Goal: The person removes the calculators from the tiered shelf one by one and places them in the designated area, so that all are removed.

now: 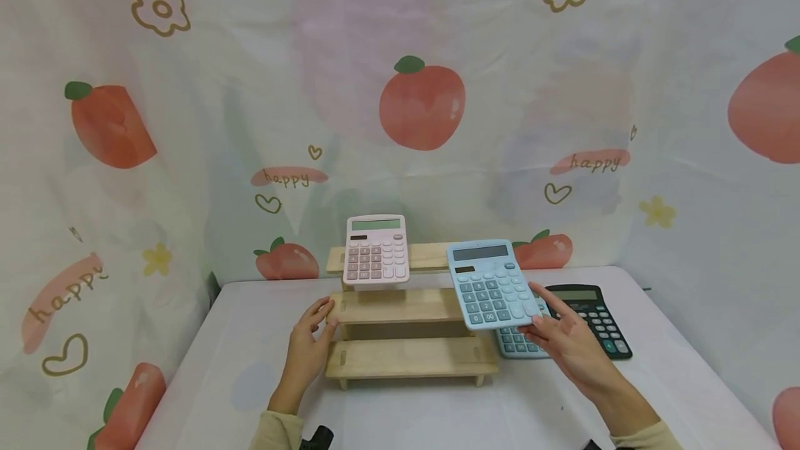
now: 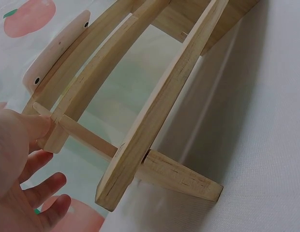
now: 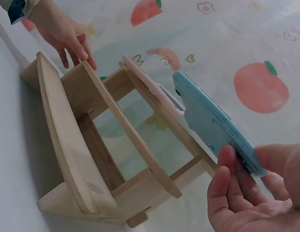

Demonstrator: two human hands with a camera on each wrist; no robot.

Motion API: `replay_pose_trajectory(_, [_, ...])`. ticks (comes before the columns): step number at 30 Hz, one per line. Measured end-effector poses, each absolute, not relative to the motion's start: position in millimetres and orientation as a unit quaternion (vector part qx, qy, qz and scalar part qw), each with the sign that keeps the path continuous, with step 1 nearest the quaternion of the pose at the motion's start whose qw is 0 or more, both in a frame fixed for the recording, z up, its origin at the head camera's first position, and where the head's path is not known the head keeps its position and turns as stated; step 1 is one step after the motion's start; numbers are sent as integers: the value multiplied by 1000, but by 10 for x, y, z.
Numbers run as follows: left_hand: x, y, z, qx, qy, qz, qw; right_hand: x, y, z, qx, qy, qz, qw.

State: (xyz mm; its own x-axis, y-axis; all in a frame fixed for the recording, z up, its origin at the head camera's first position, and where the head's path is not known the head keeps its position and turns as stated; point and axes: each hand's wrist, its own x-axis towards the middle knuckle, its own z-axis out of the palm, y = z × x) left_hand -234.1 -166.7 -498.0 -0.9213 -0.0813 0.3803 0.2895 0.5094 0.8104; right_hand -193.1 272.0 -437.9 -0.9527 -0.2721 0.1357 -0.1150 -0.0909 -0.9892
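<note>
My right hand [image 1: 571, 339] pinches a light blue calculator [image 1: 490, 283] by its lower right corner, thumb on the front and fingers behind. The calculator is raised, tilted, over the right end of a three-tier wooden rack [image 1: 400, 307]. With thumb and fingers, my left hand [image 1: 309, 339] grips the left end of the rack's middle tier; in the left wrist view the thumb lies over that wooden end [image 2: 55, 137]. A pink calculator [image 1: 376, 250] leans on the top tier, left of centre. In the right wrist view the blue calculator's back [image 3: 208, 118] faces the rack.
Right of the rack, a second blue calculator [image 1: 517, 344] lies on the white table, partly hidden by the raised one. Beside it lies a black calculator [image 1: 615, 332], partly behind my right hand. A fruit-printed cloth [image 1: 475, 193] hangs behind the table and along both sides.
</note>
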Motion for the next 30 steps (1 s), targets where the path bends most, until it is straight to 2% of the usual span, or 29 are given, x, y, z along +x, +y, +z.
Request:
replay_pose_trajectory(17, [-2330,-1665,-4985,-69,-851,-480,200,-1755,2976,-4588,-72,685,-722,60])
replay_pose_trajectory(23, [-2323,-1662,-4970,-69,-852,-478,199,-1690,3046,-4626,-19,684,-726,66])
replay_pose_trajectory(30, [-2332,-1668,-4975,-65,-853,-479,195,-1618,3140,-4662,-22,690,-721,69])
